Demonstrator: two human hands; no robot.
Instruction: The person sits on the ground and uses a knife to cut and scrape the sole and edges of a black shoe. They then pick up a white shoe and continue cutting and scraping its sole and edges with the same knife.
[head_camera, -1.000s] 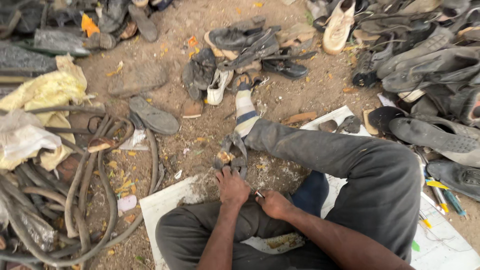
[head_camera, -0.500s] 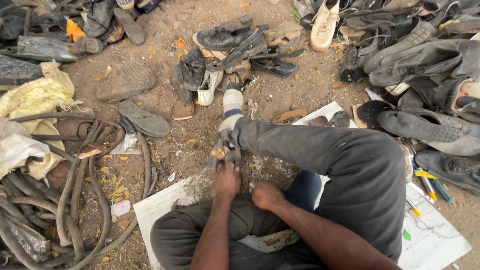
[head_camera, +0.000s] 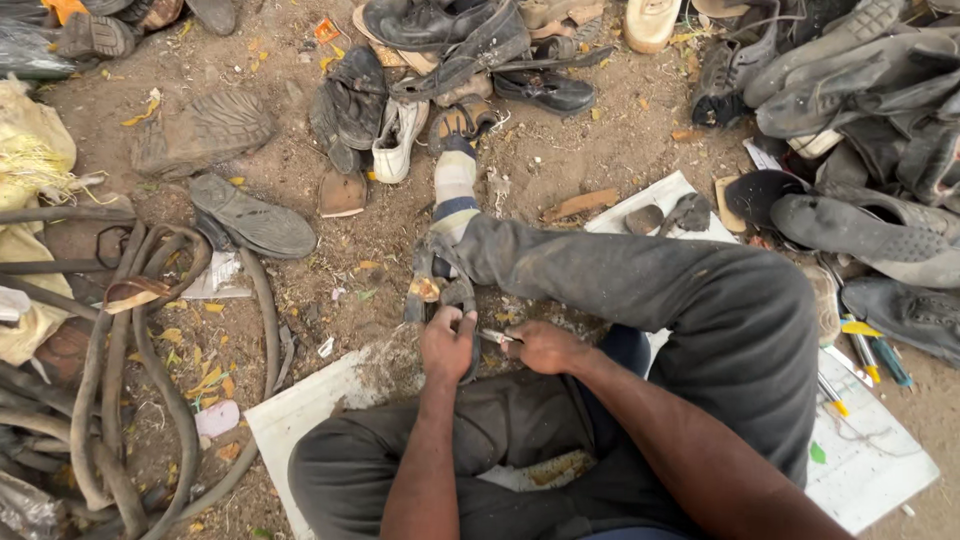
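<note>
I sit on the dirt with one leg stretched out, a striped sock (head_camera: 455, 190) on that foot. My left hand (head_camera: 447, 345) grips the near end of a dark worn sandal (head_camera: 437, 283) that lies beside my shin. My right hand (head_camera: 541, 347) is closed around a small metal blade (head_camera: 496, 337), and its tip points at the sandal just beside my left hand. The two hands are almost touching, low over my lap.
Old shoes and soles (head_camera: 430, 60) lie piled ahead and to the right (head_camera: 860, 110). Rubber hoses (head_camera: 150, 330) coil at the left next to yellow sacks (head_camera: 30, 150). A white board (head_camera: 300, 420) lies under me, with pens (head_camera: 870, 355) at my right.
My left hand has pulled the sandal's end nearer and closed on it. My right hand has come in beside it with the blade. The view has tilted down.
</note>
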